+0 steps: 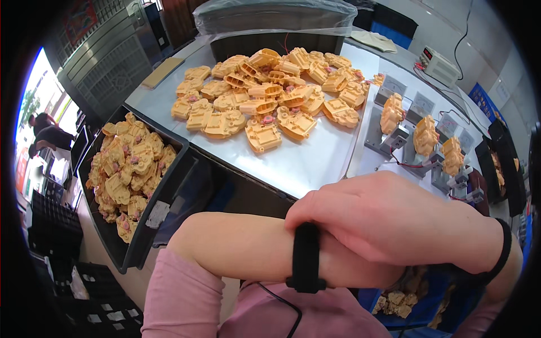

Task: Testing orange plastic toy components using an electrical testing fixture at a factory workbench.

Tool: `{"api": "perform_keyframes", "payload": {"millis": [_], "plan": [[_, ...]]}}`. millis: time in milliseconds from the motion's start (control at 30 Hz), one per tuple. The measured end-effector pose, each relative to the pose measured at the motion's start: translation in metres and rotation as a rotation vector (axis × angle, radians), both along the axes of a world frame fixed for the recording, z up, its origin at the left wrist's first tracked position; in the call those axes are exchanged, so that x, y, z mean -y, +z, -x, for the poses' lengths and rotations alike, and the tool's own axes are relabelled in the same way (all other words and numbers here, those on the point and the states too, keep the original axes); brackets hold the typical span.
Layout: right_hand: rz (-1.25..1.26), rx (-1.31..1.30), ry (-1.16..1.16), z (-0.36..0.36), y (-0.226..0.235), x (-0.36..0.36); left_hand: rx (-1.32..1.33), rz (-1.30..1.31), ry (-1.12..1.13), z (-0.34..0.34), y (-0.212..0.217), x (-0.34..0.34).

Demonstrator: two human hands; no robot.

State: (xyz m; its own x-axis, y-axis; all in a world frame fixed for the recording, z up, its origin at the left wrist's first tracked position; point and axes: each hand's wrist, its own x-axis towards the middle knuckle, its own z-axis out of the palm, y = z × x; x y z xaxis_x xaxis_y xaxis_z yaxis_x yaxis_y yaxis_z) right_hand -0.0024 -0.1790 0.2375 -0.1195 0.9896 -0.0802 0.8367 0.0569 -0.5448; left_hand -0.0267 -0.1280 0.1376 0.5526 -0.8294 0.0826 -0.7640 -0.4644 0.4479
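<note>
My left forearm reaches across from the lower left, a black wrist strap (306, 262) around it. My right hand (389, 214) lies over the left wrist, its fingertips closed at the upper edge of that strap. Most of my left hand (352, 270) is beneath the right one, and its fingers are hidden. Another black band (503, 248) circles my right wrist. Beyond my hands, a large pile of yellow-orange plastic housings (262, 135), several with pinkish parts, lies on the white tabletop (282, 169).
A black crate (179, 147) full of similar housings stands at the left. On the right, metal fixtures (394, 141) hold housings (425, 135) beside panel meters (421, 104) and wires. A power supply (439, 67) is behind them. A plastic-covered bin (276, 22) stands at the back.
</note>
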Motion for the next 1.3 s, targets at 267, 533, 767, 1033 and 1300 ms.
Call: {"api": "perform_keyframes", "payload": {"millis": [267, 533, 767, 1033, 1300], "plan": [[-0.51, 0.271, -0.322, -0.001, 0.013, 0.042, -0.12, 0.055, 0.205, -0.033, 0.024, -0.048], [-0.57, -0.316, -0.597, 0.029, -0.085, 0.058, -0.423, 1.071, 0.786, -0.033, 0.023, -0.126], [-0.228, -1.186, -0.616, 0.053, -0.143, 0.002, -0.409, 1.249, 0.946, -0.049, 0.005, -0.129], [-0.117, -1.209, -0.624, 0.05, -0.138, -0.001, 0.415, 0.714, 1.113, -0.058, -0.01, -0.135], [-0.12, -1.296, -0.626, 0.047, -0.149, -0.005, 0.365, 0.896, 1.096, -0.058, -0.015, -0.137]]}}
